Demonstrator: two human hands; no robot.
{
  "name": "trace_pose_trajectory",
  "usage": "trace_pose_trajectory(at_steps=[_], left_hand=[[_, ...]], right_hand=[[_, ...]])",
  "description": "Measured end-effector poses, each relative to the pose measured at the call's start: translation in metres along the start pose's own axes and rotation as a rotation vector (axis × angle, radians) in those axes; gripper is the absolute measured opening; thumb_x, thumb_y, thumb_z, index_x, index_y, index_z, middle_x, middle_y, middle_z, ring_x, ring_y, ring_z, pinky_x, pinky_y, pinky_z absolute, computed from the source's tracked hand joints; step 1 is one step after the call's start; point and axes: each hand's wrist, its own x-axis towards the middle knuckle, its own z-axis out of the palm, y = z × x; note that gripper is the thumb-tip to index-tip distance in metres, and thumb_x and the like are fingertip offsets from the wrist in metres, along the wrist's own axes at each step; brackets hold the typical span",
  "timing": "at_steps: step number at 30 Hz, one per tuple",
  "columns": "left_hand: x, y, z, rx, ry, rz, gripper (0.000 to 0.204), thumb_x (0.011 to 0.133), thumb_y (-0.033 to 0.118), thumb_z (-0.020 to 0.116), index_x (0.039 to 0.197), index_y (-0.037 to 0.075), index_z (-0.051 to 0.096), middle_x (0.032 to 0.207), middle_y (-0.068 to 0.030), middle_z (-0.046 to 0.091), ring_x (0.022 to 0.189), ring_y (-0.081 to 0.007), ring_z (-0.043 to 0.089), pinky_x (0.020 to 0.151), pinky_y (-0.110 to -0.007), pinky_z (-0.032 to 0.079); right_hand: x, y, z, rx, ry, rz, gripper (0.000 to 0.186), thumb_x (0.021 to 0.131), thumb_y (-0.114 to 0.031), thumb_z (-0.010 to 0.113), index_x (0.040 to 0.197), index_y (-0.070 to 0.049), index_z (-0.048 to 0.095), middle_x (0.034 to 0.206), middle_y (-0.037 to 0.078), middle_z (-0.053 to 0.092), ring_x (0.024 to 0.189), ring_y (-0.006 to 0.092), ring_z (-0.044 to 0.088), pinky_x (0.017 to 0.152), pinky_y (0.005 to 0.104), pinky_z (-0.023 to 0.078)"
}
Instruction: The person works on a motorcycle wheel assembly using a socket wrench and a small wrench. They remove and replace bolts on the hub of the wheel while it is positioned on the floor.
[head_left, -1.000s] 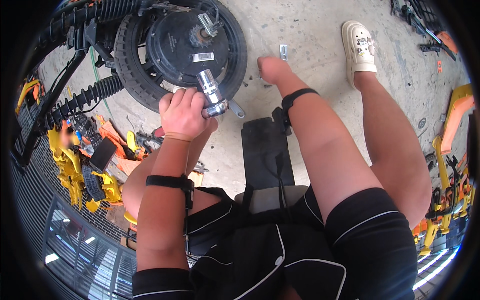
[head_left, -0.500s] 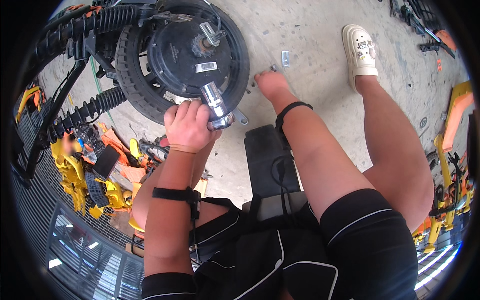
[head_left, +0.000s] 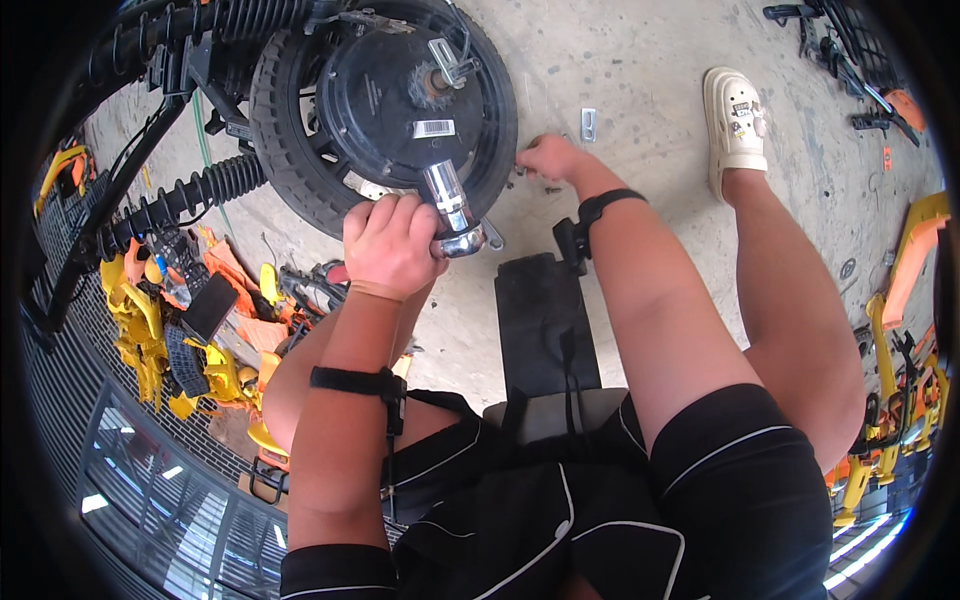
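My left hand [head_left: 388,245] is wrapped round a socket wrench [head_left: 447,212], its chrome head and long socket sticking out past my fingers. Just beyond lies a motor wheel [head_left: 385,110] with a black tyre, and a metal bracket [head_left: 452,66] sits at its axle. My right hand [head_left: 552,158] is at the wheel's right edge with its fingers bent together. What they hold, if anything, is hidden. A flat slotted metal plate [head_left: 588,125] rests on the concrete floor near that hand.
Black coil-spring shock absorbers [head_left: 205,188] and frame parts flank the wheel on the left. Yellow and orange parts [head_left: 140,330] lie heaped at the lower left. My foot in a cream clog [head_left: 735,125] stands on the right, with more parts [head_left: 875,90] beyond it.
My right hand has moved slightly nearer me, and its fingers are drawn together. The small nut seen by it before no longer shows there. My left hand keeps the socket wrench.
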Motion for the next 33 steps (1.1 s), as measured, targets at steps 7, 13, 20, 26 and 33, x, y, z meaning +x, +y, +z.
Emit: trace_pose_trajectory(at_steps=[7, 13, 20, 26, 33], left_hand=[[-0.005, 0.003, -0.003, -0.031, 0.009, -0.044, 0.026, 0.065, 0.028, 0.070, 0.084, 0.017, 0.057, 0.087, 0.0006, 0.058, 0.089, -0.0209, 0.060, 0.088, -0.039, 0.041], [-0.009, 0.003, -0.011, -0.077, -0.151, -0.077, 0.030, 0.069, 0.027, 0.076, 0.092, 0.016, 0.060, 0.092, -0.0001, 0.059, 0.096, -0.0221, 0.058, 0.093, -0.039, 0.041], [-0.014, -0.001, -0.006, -0.086, -0.018, -0.053, 0.024, 0.073, 0.029, 0.075, 0.087, 0.015, 0.061, 0.087, -0.0001, 0.059, 0.093, -0.0214, 0.059, 0.091, -0.040, 0.042], [-0.015, -0.004, 0.000, -0.122, 0.037, -0.014, 0.024, 0.074, 0.030, 0.075, 0.086, 0.014, 0.061, 0.086, -0.0006, 0.059, 0.091, -0.0211, 0.058, 0.090, -0.038, 0.041], [-0.008, 0.000, 0.001, -0.158, 0.064, -0.076, 0.018, 0.081, 0.028, 0.070, 0.086, 0.013, 0.062, 0.085, -0.0018, 0.062, 0.093, -0.0208, 0.059, 0.090, -0.037, 0.041]], right_hand=[[-0.041, -0.030, -0.043, 0.537, -0.022, -0.045, 0.033, 0.094, -0.029, 0.060, 0.114, -0.003, 0.064, 0.105, 0.010, 0.074, 0.056, 0.0091, 0.042, 0.051, 0.0265, 0.037], [-0.082, -0.097, -0.069, 0.546, 0.152, -0.315, 0.034, 0.095, -0.025, 0.062, 0.120, -0.002, 0.061, 0.109, 0.008, 0.074, 0.061, 0.0088, 0.043, 0.058, 0.0253, 0.041], [-0.119, -0.154, -0.054, 0.475, 0.307, -0.501, 0.037, 0.099, -0.025, 0.065, 0.130, -0.004, 0.061, 0.107, 0.004, 0.071, 0.069, 0.0086, 0.046, 0.064, 0.0240, 0.042], [-0.117, -0.149, -0.033, 0.380, 0.512, -0.531, 0.035, 0.099, -0.023, 0.066, 0.129, -0.004, 0.062, 0.100, 0.002, 0.068, 0.072, 0.0082, 0.048, 0.066, 0.0247, 0.044], [-0.113, -0.163, -0.026, 0.161, 0.720, -0.495, 0.035, 0.097, -0.023, 0.069, 0.126, -0.002, 0.065, 0.112, 0.013, 0.072, 0.094, 0.0171, 0.065, 0.082, 0.0308, 0.051]])
